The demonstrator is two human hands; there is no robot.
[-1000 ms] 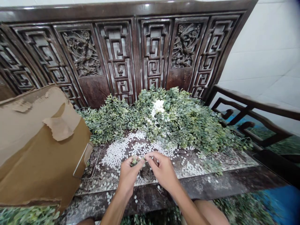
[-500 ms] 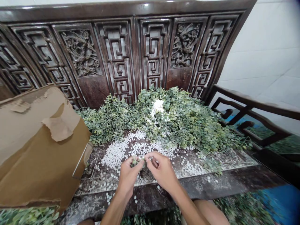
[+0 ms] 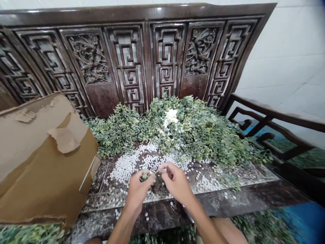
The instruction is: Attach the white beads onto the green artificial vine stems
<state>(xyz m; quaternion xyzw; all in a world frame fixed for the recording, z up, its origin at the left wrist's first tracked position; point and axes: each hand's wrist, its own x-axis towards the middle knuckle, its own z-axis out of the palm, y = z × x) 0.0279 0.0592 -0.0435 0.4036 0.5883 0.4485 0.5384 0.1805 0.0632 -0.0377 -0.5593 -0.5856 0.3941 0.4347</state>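
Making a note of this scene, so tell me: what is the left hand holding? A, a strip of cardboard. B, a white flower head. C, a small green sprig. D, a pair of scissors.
C. The left hand has a small green sprig held in its curled fingers, above the white bits scattered on the bench.

Inventory: one left hand [image 3: 138, 193], one right hand [image 3: 176, 184], one green sprig [image 3: 144, 176], one heap of leafy stems [image 3: 193, 132], one cardboard sheet [image 3: 38, 162], one wooden bench back [image 3: 142, 10] with two carved bird panels [image 3: 88, 57] and five lattice panels [image 3: 127, 64], one wooden armrest [image 3: 276, 115], and white beads [image 3: 127, 169] too numerous to count.
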